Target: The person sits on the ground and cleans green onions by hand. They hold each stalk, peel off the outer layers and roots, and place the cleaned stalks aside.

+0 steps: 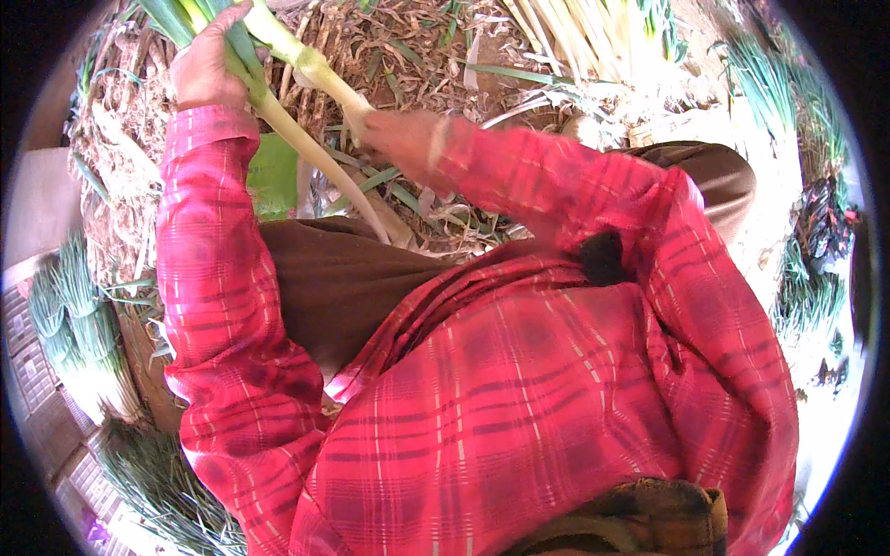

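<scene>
My left hand [207, 69], at the upper left, is closed round the green leaves of two long leeks or large scallions. One leek stalk [320, 75] runs down to the right, and my right hand [407, 142] is closed about its pale lower end. That hand is slightly blurred, and its fingers are partly hidden. The second stalk [306, 139] hangs from my left hand, its white end curving down beside my brown-trousered leg [348, 278]. The tops of the leaves run out of view at the upper edge.
Dry leaf litter [396, 55] covers the ground ahead. Pale stalks [580, 35] lie in a pile at the upper right. Tied green-onion bundles [87, 320] stand at the left; more green onions [761, 83] lie at the right. A green flat object [272, 177] lies below my left hand.
</scene>
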Demonstrator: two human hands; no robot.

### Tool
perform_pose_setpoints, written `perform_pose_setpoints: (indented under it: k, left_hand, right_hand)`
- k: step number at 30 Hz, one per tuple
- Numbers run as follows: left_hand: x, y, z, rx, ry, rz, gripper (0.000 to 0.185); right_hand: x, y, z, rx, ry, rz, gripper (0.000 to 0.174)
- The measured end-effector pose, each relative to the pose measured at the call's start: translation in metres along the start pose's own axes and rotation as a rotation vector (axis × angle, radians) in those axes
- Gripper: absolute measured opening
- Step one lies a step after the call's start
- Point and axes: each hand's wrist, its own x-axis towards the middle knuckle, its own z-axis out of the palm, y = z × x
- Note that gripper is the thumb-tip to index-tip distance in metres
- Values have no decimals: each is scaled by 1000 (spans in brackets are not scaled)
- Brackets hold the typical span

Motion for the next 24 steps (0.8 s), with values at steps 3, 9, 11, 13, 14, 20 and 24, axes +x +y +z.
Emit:
perform_pose_setpoints:
  k: [3,9,11,13,14,20,24]
  left_hand:
    - [3,4,0,-25,-58,0,37]
    - [-2,-4,5,-19,-192,66,34]
    - [-7,-3,7,-17,-143,56,35]
    - [-13,2,9,-17,-71,44,35]
    - [-16,6,10,-38,-45,37,35]
    - [-23,13,-2,-31,-177,106,30]
    - [13,27,-16,-117,-130,13,35]
  right_hand:
    - [-17,-1,4,126,189,43,26]
    - [53,14,-29,90,518,89,23]
    - [56,17,-23,1,463,6,21]
    - [32,17,-3,-7,174,35,18]
    - [17,16,12,-13,25,75,17]
    - [-88,3,59,89,-688,272,22]
    - [-59,14,23,188,-66,306,24]
